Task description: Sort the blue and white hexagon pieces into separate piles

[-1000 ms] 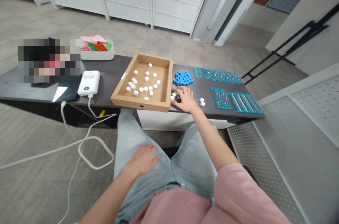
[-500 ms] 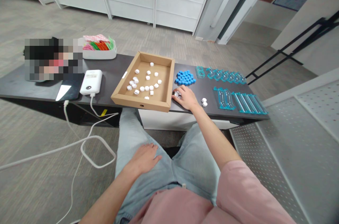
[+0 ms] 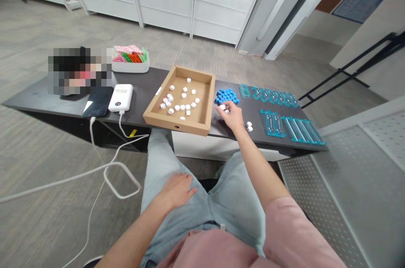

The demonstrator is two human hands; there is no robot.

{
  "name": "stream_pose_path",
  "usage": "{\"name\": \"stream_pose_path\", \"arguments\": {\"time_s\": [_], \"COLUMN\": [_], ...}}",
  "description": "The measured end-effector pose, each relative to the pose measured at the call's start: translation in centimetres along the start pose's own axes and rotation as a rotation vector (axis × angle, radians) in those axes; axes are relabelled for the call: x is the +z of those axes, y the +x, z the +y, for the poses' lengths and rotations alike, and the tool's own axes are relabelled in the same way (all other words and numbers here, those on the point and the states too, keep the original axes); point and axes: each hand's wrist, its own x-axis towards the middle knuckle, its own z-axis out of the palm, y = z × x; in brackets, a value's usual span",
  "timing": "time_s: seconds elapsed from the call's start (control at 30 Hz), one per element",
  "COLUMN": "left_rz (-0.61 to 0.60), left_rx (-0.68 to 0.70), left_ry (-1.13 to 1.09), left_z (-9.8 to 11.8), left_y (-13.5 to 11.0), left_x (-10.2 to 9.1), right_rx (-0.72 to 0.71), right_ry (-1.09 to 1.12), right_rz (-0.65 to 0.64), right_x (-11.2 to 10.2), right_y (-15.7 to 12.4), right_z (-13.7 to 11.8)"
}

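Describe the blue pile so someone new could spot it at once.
On the dark table, find the open cardboard tray. Just to its right, beyond the right hand, lies the blue pile: solid blue, unlike the tray's white pieces and the clear teal plastic farther right.

Right hand point(image 3: 234, 118) pinching small white faceted pieces point(image 3: 222, 107), between clustered blue faceted pieces point(image 3: 227, 96) and front edge of dark-grey bench point(image 3: 142, 90) | left hand point(image 3: 179, 190) on pale-denim thigh point(image 3: 163, 160) | brown cardboard tray point(image 3: 177, 127) alongside
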Motion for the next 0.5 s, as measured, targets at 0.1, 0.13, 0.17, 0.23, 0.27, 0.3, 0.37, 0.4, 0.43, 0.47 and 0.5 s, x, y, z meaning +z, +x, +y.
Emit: {"name": "stream_pose_path", "arguments": {"time_s": [0.1, 0.13, 0.17, 0.23, 0.27, 0.3, 0.37, 0.4, 0.43, 0.47, 0.5], "left_rz": [-0.002, -0.002, -0.004, -0.005, -0.005, -0.005, -0.001, 0.001, 0.002, 0.004, 0.003], "left_rx": [-0.002, -0.002, -0.002, -0.004, -0.004, -0.004, -0.004, -0.004, -0.005, -0.006, -0.006], "left_ry": [-0.002, -0.003, -0.004, -0.005, -0.006, -0.006, -0.008, -0.009, -0.011, -0.011, -0.012], "left_z": [0.1, 0.1, 0.1, 0.1, 0.1, 0.0, 0.0, 0.0, 0.0, 0.0, 0.0], "left_y": [0.0, -0.1, -0.1, -0.1, -0.1, -0.1, -0.1, -0.2, -0.2, -0.2, -0.2], "left_x": [-0.1, -0.1, -0.2, -0.3, -0.3, -0.3, -0.2, -0.2, -0.2, -0.2, -0.2], "right_rx": [-0.064, -0.107, -0.155, -0.257, -0.304, -0.347, -0.42, -0.45, -0.472, -0.486, -0.491], "right_ry": [0.165, 0.194, 0.208, 0.187, 0.163, 0.14, 0.12, 0.128, 0.142, 0.158, 0.169], "right_rz": [0.098, 0.097, 0.07, -0.04, -0.113, -0.182, -0.287, -0.309, -0.313, -0.299, -0.277], "right_x": [0.1, 0.4, 0.8, 2.0, 2.8, 3.6, 5.0, 5.4, 5.6, 5.4, 4.9], "right_y": [2.4, 3.2, 4.0, 5.2, 5.7, 6.0, 6.4, 6.4, 6.3, 6.1, 5.8], "right_z": [-2.6, -3.9, -5.4, -8.2, -9.5, -10.6, -12.1, -12.4, -12.4, -12.1, -11.5]}}
